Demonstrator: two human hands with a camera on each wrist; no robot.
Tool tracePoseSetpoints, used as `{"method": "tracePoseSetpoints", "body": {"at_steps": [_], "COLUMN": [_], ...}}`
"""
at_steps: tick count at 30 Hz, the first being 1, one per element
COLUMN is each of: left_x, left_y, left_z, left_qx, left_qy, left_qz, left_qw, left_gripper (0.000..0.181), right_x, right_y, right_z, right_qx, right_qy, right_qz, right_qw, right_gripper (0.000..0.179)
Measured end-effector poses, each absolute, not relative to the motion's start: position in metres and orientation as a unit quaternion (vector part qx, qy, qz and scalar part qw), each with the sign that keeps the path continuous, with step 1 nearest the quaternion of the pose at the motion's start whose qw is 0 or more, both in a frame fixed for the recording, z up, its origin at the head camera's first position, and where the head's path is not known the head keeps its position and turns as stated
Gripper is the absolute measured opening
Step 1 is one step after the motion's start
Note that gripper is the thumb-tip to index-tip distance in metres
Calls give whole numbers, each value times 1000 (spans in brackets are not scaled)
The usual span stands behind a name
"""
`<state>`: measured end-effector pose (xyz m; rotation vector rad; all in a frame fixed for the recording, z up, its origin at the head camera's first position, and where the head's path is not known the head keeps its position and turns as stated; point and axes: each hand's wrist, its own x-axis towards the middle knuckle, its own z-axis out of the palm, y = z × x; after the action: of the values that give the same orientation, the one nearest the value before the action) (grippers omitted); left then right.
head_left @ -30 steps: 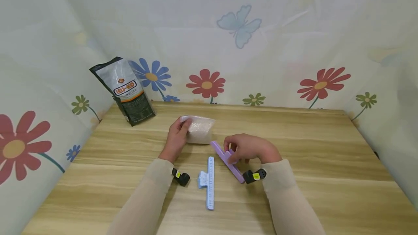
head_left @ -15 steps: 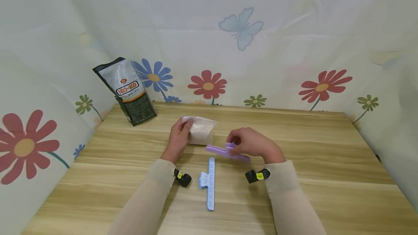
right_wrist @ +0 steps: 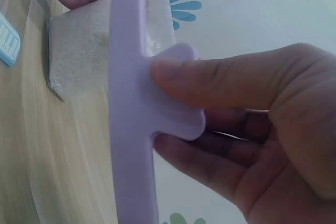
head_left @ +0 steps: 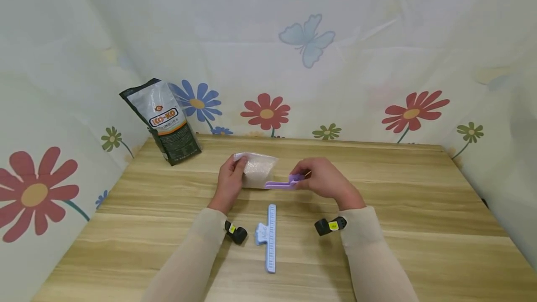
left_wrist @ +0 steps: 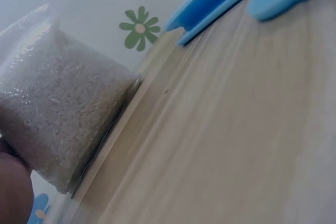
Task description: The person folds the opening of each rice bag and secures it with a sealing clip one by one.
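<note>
A small clear plastic bag of rice [head_left: 257, 171] stands on the wooden table, and my left hand [head_left: 228, 178] pinches its upper left side. Rice grains show through the bag [left_wrist: 68, 93] in the left wrist view. My right hand [head_left: 325, 181] grips a purple bag clip [head_left: 280, 184] by its handle, just right of the bag and above the table. In the right wrist view the thumb presses the handle of the purple clip [right_wrist: 128, 98], whose long bar crosses in front of the bag. Whether the clip's bars are apart is hard to see.
A light blue bag clip [head_left: 270, 239] with ruler marks lies on the table between my forearms. At the back left a larger green and silver printed bag [head_left: 168, 125] leans against the flowered cloth backdrop [head_left: 356, 69].
My right hand has lifted the purple clip off the table, turned it from slanted to roughly level, and brought it up beside the rice bag. The left hand keeps its hold.
</note>
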<state>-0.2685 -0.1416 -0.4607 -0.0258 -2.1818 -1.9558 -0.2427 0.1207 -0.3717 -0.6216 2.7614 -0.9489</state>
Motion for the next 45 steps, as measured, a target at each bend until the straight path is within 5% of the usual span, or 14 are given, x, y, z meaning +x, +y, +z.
{"method": "tracePoseSetpoints", "body": {"at_steps": [45], "left_x": [-270], "left_y": [-144], "left_z": [-462], "left_qx": [-14], "left_qy": [-731], "left_qz": [-677], "left_qw": [89], "left_gripper": [29], "right_x": [-242], "right_y": [123], "right_z": [-373], "right_qx": [-196], "right_qy": [893], "right_qz": [-390], "right_qw": [-108], "right_gripper": [7]}}
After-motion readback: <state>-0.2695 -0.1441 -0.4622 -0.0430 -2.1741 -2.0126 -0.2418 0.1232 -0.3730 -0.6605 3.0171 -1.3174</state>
